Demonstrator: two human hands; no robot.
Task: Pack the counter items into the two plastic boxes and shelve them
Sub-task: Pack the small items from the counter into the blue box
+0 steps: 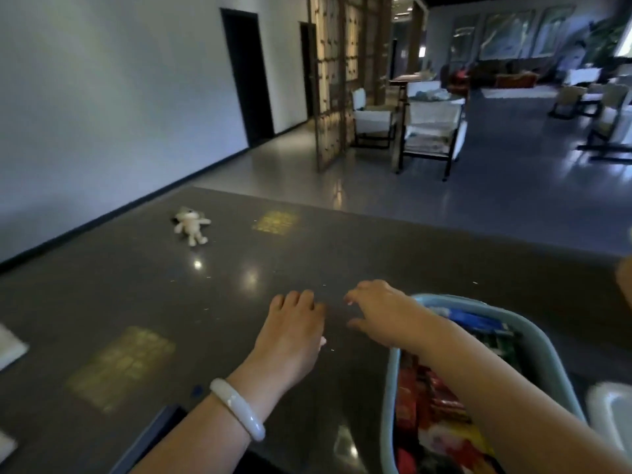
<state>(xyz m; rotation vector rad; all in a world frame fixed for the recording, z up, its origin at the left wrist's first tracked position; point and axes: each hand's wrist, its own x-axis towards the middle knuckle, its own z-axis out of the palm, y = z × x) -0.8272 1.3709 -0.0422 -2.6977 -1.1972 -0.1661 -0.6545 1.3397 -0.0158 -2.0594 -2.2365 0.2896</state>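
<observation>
A pale blue plastic box (pixel 554 357) stands on the dark counter (pixel 136 295) at the lower right, filled with red, blue and green snack packets. My right hand (pixel 379 313) reaches across its near-left rim, fingers loosely spread over bare counter, holding nothing. Beside it, my left hand (pixel 294 333) hovers low over the counter with fingers bent downward and empty; a white bangle sits on that wrist. A small white plush toy (pixel 192 226) lies far off at the counter's back left. The corner of a second white box (pixel 612 415) shows at the right edge.
A white flat object (pixel 10 347) lies at the left edge of the counter. Beyond the counter's far edge is open floor, with chairs (pixel 431 131) and a wooden screen (pixel 335 80) further back. A dark drawer edge (pixel 150 436) shows below the counter front.
</observation>
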